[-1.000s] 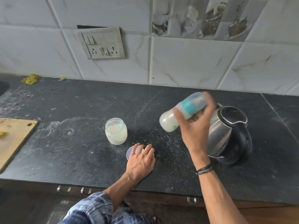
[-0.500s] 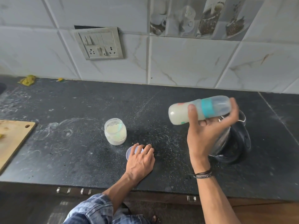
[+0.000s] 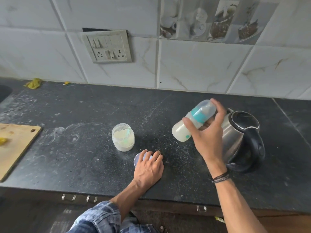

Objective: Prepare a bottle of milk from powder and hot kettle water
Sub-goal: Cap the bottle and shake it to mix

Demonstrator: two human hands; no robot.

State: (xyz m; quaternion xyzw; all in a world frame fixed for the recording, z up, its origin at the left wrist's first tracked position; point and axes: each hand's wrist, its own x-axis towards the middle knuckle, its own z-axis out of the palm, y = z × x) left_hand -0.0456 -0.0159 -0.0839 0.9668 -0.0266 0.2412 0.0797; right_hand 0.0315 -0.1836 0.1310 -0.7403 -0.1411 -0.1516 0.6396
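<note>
From the head view, the baby bottle (image 3: 200, 115) is held in the air just left of the kettle (image 3: 242, 137), its upper end overlapping the kettle's steel body. It is tilted, base down and away from the kettle, capped end up and toward it. It has a clear domed cap, a teal collar below that, and a translucent body whose lower part is filled with cloudy, creamy-white milk; a small teal mark shows near the base. The right hand (image 3: 208, 137) has its grip closed round the bottle, thumb across the body and fingers curled over the cap end, with dark bands at the wrist. The kettle stands on the dark speckled worktop (image 3: 84, 165), black lid closed, black handle on the side away from the bottle. Well left of the kettle stands an open glass jar (image 3: 123, 137) of pale powder with a teal scoop inside. Between jar and kettle, nearer the worktop's front edge, the left hand (image 3: 148, 167) lies palm down with its grip open, straight fingers resting on a round pale lid (image 3: 138, 159). Far left of the kettle, a wooden cutting board (image 3: 15, 145) lies at the frame's edge. White smears and powder specks mark the worktop around the jar.
</note>
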